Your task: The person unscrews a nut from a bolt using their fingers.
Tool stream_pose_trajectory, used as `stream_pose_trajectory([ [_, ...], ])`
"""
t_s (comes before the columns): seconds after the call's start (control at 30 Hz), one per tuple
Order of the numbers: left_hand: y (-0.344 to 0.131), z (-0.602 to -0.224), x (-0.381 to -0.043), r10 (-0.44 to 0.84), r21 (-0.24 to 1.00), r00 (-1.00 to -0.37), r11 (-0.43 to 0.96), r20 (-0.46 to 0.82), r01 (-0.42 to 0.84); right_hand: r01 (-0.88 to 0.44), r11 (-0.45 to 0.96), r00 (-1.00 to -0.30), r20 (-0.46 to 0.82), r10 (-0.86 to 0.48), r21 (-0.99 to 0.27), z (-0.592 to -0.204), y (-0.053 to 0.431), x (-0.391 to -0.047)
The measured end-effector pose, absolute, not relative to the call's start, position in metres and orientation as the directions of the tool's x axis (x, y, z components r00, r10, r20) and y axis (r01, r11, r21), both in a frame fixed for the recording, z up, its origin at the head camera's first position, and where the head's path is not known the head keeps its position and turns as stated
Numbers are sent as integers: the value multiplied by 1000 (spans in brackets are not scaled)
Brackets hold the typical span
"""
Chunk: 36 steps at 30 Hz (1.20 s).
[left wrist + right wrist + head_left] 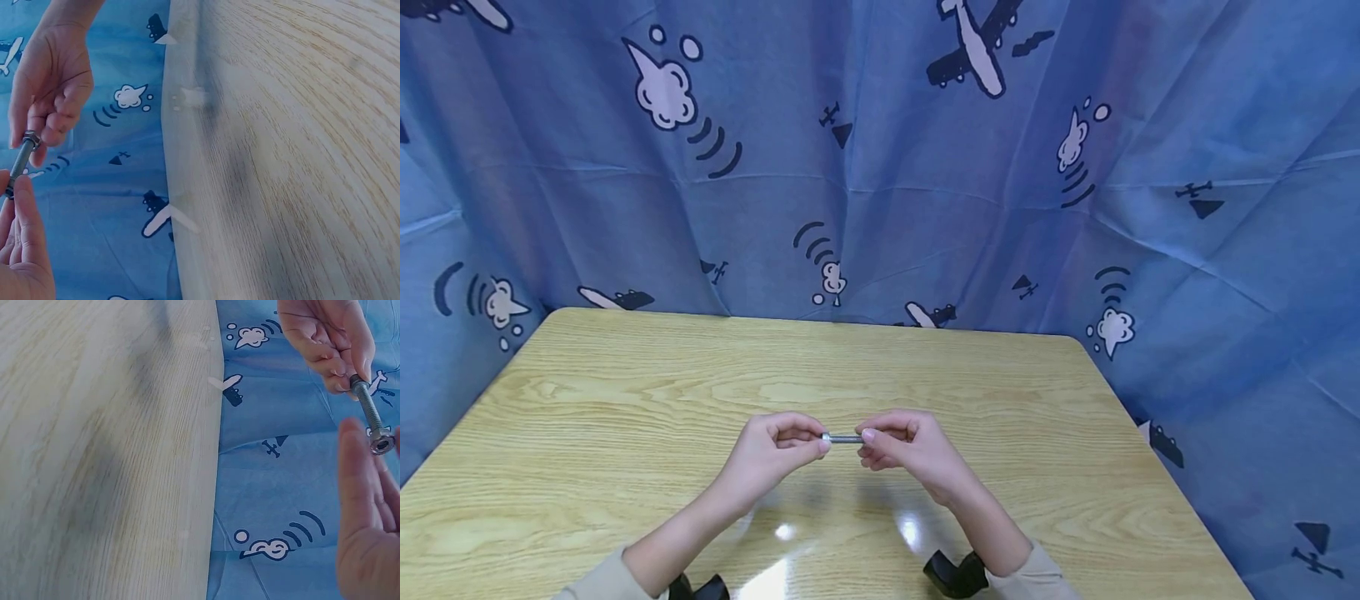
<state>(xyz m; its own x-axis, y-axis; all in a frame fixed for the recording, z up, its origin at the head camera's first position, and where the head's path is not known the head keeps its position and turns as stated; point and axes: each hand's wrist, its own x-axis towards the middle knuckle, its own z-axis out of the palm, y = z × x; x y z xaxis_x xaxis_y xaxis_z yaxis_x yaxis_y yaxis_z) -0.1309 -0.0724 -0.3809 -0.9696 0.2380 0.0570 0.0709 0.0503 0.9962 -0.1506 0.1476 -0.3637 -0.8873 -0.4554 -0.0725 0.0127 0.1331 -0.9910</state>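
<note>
A silver metal bolt [846, 439] is held roughly level above the table, spanning the gap between both hands. My left hand [773, 451] pinches one end of it between thumb and fingers, which partly cover that end. At the other end sits a hex nut [381, 442], with a threaded shank [369, 406] showing between nut and left fingertips. My right hand [922, 452] has thumb and forefinger at the nut, pinching it from both sides, its other fingers curled loosely below. In the left wrist view the nut [31, 137] lies against the right fingertips.
A light wood-grain table [625, 400] spreads beneath both hands, with bright light reflections near its front. Blue curtain [880, 167] printed with planes and clouds hangs behind and along the sides. Dark wrist devices [957, 575] sit by the beige sleeves [1033, 575].
</note>
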Motion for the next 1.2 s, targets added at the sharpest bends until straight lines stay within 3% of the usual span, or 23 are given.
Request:
stream_pose_trajectory([
  [0.97, -74, -380, -132, 251, 995, -966, 45, 70, 84, -41, 130, -903, -19, -429, -991, -365, 148, -152],
  [1.2, -74, -381, -132, 245, 996, -968, 48, 62, 76, 2, 126, -894, -58, -443, -992, -365, 148, -152],
])
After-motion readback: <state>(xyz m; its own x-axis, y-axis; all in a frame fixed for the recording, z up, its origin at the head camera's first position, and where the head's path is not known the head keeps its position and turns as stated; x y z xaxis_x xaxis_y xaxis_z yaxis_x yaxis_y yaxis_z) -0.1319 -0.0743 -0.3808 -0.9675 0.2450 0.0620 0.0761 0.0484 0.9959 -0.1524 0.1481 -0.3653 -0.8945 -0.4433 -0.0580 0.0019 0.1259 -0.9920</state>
